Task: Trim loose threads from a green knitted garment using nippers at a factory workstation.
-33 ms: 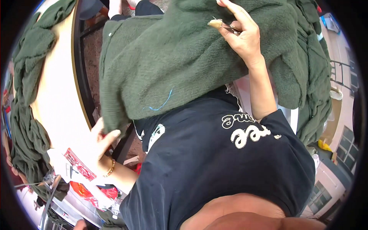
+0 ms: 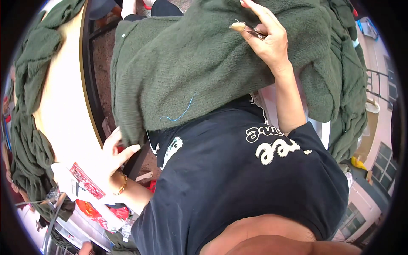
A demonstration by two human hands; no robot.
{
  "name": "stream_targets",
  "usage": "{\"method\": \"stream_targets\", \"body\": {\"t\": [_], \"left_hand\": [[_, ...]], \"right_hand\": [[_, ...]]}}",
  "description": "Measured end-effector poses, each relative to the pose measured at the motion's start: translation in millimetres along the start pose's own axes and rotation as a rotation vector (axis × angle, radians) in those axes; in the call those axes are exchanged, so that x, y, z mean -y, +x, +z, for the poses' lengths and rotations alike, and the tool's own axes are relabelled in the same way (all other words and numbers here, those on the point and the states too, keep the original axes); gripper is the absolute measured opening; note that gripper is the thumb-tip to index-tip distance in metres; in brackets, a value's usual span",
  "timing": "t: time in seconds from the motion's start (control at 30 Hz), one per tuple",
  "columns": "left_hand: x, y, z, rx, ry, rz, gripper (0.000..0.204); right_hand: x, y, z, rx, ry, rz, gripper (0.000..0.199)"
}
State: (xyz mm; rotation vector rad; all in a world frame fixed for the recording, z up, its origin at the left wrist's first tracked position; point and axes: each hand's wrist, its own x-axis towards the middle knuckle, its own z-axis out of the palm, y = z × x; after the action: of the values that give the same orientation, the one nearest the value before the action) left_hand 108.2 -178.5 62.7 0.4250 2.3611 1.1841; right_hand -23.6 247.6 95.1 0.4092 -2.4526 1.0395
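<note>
We see the right hand (image 2: 265, 40) pinching small snips (image 2: 248, 29) against the green sweater (image 2: 204, 63). The left hand (image 2: 115, 149) grips the sweater's near-left edge beside the tabletop (image 2: 63, 110), its fingers partly hidden under the knit.

Fingertips of the left hand (image 2: 114, 149) are hidden under the hem of the dark green knitted garment (image 2: 199, 63). The small metal tool (image 2: 250, 29) in the right hand (image 2: 267, 36) is mostly covered by fingers, possibly thread snips. The garment's upper part is cut off by the frame edge.
</note>
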Motion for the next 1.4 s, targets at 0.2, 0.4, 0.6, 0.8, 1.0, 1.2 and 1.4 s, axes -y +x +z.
{"method": "stream_targets", "body": {"t": [0.2,0.4,0.6,0.8,1.0,1.2,1.4], "left_hand": [[-30,63,-10,-0.096,-0.559,-0.377,0.028],[-67,91,7,-0.588,-0.637,-0.037,0.034],[-46,46,-5,-0.400,-0.948,0.846,0.034],[-61,48,-34,0.299,-0.505,0.045,0.034],[-86,115,7,0.249,-0.302,0.020,0.024],[-106,178,105,0.049,0.160,0.296,0.026],[-116,164,153,0.227,-0.170,0.360,0.039]], "right_hand": [[-42,-9,51,0.163,0.240,0.302,0.044],[-70,-13,62,0.408,0.196,0.435,0.035],[-57,-11,-3,0.076,1.114,0.551,0.046],[-24,-32,-69,0.272,1.203,0.117,0.060],[-15,-78,-98,0.654,0.501,0.414,0.036],[0,-63,-58,0.333,0.410,0.509,0.044],[-17,-9,16,0.281,-0.425,0.155,0.063]]}}
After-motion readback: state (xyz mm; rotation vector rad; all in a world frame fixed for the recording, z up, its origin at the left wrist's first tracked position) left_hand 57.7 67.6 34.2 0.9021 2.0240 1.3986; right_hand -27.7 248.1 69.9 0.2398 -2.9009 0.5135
